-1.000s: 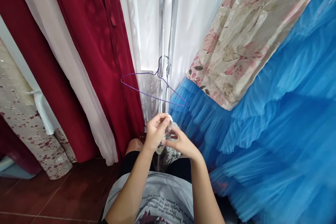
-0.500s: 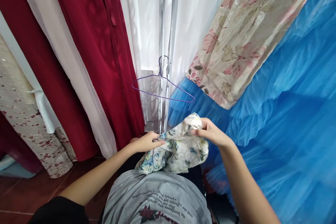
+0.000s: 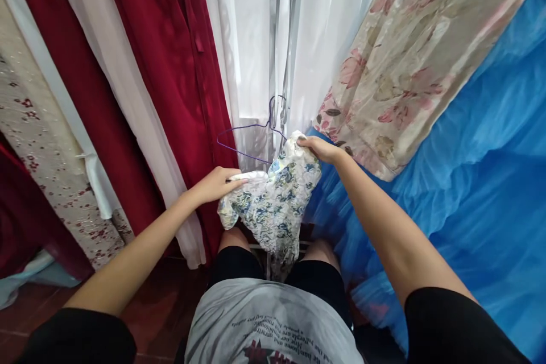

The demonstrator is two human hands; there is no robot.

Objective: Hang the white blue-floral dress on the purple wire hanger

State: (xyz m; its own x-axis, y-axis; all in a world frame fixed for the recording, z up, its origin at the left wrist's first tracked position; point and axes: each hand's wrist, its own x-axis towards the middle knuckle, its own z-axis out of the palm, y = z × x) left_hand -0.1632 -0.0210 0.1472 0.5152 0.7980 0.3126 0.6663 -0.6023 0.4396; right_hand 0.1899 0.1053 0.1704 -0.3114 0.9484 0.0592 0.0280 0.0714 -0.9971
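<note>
A white floral top (image 3: 273,205) with blue, green and yellow print hangs stretched between my hands, its lower end dangling over my knees. My left hand (image 3: 219,183) pinches the left shoulder, beside a short sleeve. The right shoulder is gripped by my right hand (image 3: 318,149), held higher, so the garment slants. Just behind the top, a thin purple hanger (image 3: 243,127) is hooked on a metal upright; the garment covers its right part.
Dark red cloth (image 3: 170,68) and pale lengths hang on the left. White fabric (image 3: 251,40) hangs behind the metal stand (image 3: 273,68). To the right are a beige floral cloth (image 3: 401,85) and blue tulle (image 3: 482,182). Reddish tiles (image 3: 157,307) cover the floor.
Both hands have moved up and apart, away from my lap. The bunched floral top is now spread out and hanging, in front of the hanger's right side.
</note>
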